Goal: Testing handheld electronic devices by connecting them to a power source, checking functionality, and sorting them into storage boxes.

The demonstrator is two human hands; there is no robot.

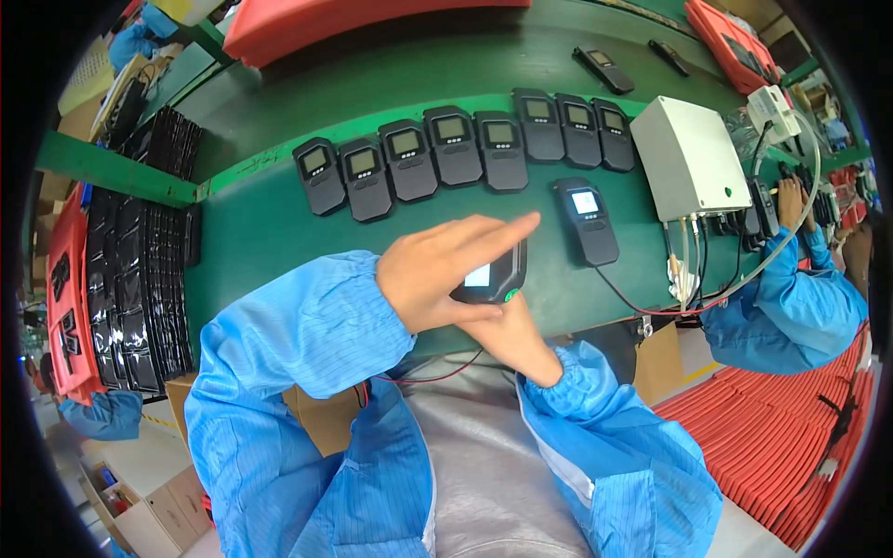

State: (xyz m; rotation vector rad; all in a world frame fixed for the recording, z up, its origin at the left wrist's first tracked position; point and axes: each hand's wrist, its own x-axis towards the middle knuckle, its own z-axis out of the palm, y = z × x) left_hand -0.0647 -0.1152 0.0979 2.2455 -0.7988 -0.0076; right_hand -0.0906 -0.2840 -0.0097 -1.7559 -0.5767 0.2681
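Observation:
A black handheld meter with a lit screen and a green round sticker is raised above the table's near edge, between my two hands. My left hand reaches across it from the left, its straight fingers over the face and its thumb along the near edge, closed on it. From below, my right hand supports the same meter; its fingers are mostly hidden behind the meter and my left hand. To the right lies another handheld meter, its screen lit, with a thin wire at its lower end.
Several dark-screened meters form a row across the green table. A white box with cables stands at the right. Stacked black trays are at the left, red trays at the lower right. A co-worker's blue sleeve is nearby.

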